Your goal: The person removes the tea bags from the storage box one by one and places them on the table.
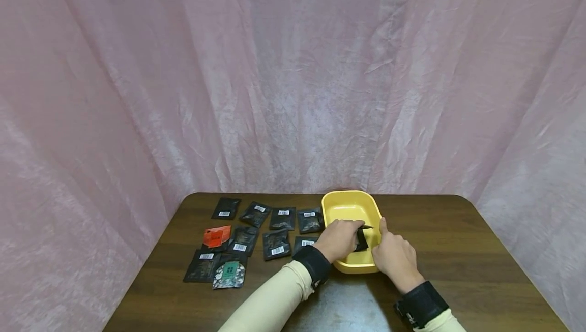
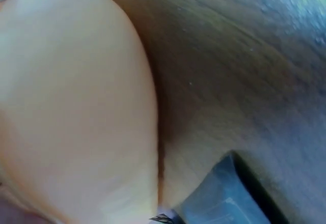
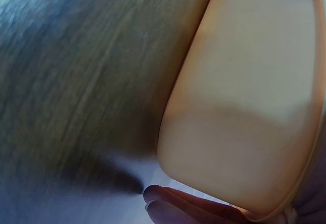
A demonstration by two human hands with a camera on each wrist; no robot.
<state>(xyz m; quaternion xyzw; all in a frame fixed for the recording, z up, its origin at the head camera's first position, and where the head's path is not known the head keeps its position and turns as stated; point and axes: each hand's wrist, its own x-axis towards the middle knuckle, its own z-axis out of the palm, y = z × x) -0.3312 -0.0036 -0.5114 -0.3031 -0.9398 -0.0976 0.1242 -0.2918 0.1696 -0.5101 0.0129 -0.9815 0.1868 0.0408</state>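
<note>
A yellow plastic tub (image 1: 350, 269) stands on the table, its outer wall (image 2: 76, 96) large in the left wrist view. My left hand (image 1: 338, 239) reaches over the tub's left rim and holds a small black packet (image 1: 361, 241) inside it; the fingertips are partly hidden. At the right side, my right hand (image 1: 397, 255) grips the tub's rim. Its fingers (image 3: 188, 206) show low beside the tub's outer wall (image 3: 244, 91) in the right wrist view.
Left of the tub lie several flat black packets (image 1: 276, 244) with white barcode labels. Among them are a packet with a red-orange front (image 1: 216, 237) and one with a green label (image 1: 230, 272). Behind the brown wooden table (image 1: 458, 250) hangs a pink curtain (image 1: 293, 78).
</note>
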